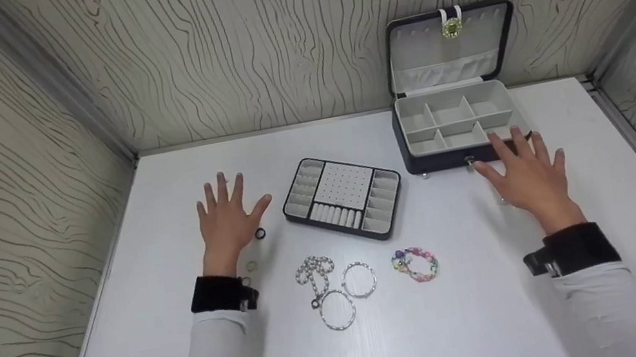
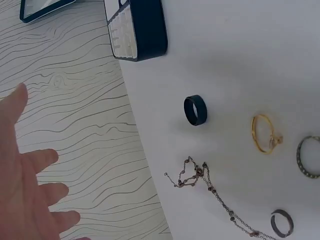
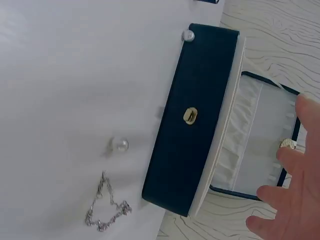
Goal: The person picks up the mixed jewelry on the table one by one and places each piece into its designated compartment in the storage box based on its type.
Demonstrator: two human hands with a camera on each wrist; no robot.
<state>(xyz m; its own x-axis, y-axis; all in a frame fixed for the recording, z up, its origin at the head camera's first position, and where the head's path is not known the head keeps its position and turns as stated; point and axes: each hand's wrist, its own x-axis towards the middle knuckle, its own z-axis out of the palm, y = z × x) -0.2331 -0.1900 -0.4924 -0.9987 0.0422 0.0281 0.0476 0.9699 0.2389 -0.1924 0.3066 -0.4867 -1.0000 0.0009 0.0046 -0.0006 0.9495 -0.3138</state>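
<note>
My left hand is held with fingers spread over the left of the white table, holding nothing. Close to it lies a black ring. A gold ring, a grey ring and a thin chain show in the left wrist view. My right hand, also spread and holding nothing, is over the front right of a dark blue jewelry box. Its lid stands raised, showing a compartmented interior. A pearl-like bead and a silver chain bracelet lie before it.
A compartmented jewelry tray lies mid-table. Nearer the front are a beaded necklace, two silvery bracelets, one left and one right, and a colorful beaded bracelet. Wood-patterned panels surround the table.
</note>
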